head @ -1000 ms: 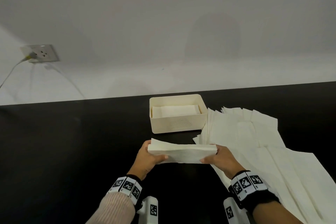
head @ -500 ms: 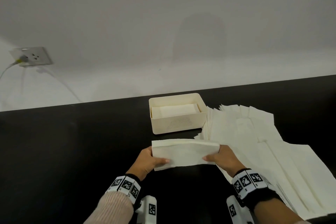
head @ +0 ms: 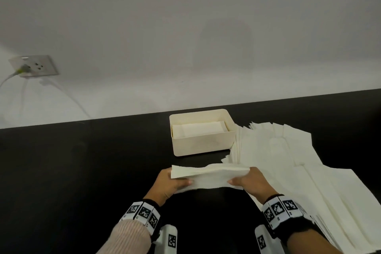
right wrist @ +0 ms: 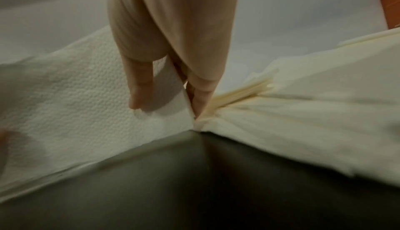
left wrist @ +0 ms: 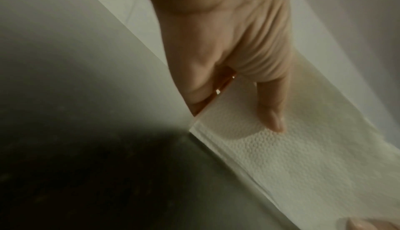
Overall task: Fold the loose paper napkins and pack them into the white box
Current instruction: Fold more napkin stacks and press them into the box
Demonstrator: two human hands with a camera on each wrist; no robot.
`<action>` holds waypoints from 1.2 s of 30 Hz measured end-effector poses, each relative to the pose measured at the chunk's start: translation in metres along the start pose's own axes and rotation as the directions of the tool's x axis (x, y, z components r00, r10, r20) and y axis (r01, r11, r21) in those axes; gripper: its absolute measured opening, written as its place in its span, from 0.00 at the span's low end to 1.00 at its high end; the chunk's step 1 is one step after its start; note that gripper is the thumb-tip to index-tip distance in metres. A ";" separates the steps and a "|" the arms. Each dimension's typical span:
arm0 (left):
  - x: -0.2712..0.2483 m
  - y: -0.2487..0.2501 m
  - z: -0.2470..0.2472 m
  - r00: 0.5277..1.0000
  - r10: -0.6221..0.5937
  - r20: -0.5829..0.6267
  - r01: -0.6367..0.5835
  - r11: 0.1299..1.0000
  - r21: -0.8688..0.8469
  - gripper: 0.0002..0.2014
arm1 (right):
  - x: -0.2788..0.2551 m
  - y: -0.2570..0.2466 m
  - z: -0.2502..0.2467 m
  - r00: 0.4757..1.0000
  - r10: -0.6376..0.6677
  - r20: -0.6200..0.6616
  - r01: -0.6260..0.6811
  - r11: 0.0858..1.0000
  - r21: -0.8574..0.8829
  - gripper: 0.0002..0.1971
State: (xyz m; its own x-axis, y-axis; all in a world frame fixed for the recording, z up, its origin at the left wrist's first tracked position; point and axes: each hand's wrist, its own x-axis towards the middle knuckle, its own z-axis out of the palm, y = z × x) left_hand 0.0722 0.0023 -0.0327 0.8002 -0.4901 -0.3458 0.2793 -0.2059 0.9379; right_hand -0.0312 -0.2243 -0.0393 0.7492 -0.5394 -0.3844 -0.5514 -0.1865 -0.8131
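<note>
One wall socket [head: 34,66] sits far left on the pale wall, with a plug and a white cable [head: 8,77] in it. Nearer, on the black table [head: 72,171], two hands hold one folded paper napkin [head: 208,176] just above the tabletop, near of the box. At the napkin's left end the left hand [head: 168,184] pinches it, thumb on top and fingers curled beneath; the left wrist view shows the thumb [left wrist: 271,107] pressed on the embossed sheet [left wrist: 292,156]. At the right end the right hand [head: 252,182] pinches it the same way, its fingertips [right wrist: 138,95] on the paper [right wrist: 75,105]. Farther back stands one white box [head: 203,144], open-topped, holding a flat stack of folded napkins [head: 199,129]; how many it holds cannot be counted. Right of the box, touching its right wall, a fanned spread of loose napkins [head: 299,171] covers the table toward the near right edge; too overlapped to count.
</note>
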 end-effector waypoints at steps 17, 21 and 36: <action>0.029 0.056 0.002 0.973 0.129 -0.192 -0.113 0.989 0.095 0.10 | 0.042 -0.077 -0.042 0.958 -0.255 0.132 0.261 0.965 -0.033 0.17; 0.054 0.103 0.004 0.914 0.246 -0.323 -0.191 0.962 0.193 0.12 | 0.064 -0.129 -0.053 0.932 -0.362 0.025 0.360 0.931 0.065 0.29; 0.105 0.118 0.003 0.907 0.180 -0.381 0.093 0.796 0.598 0.17 | 0.122 -0.151 -0.032 0.910 -0.312 0.272 0.411 0.759 -0.506 0.14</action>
State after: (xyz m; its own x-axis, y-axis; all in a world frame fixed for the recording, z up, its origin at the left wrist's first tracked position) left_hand 0.1876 -0.0758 0.0414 0.9783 -0.1586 -0.1336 -0.0207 -0.7159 0.6979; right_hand 0.1313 -0.2881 0.0504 0.9539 -0.2096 -0.2147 -0.2957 -0.7784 -0.5538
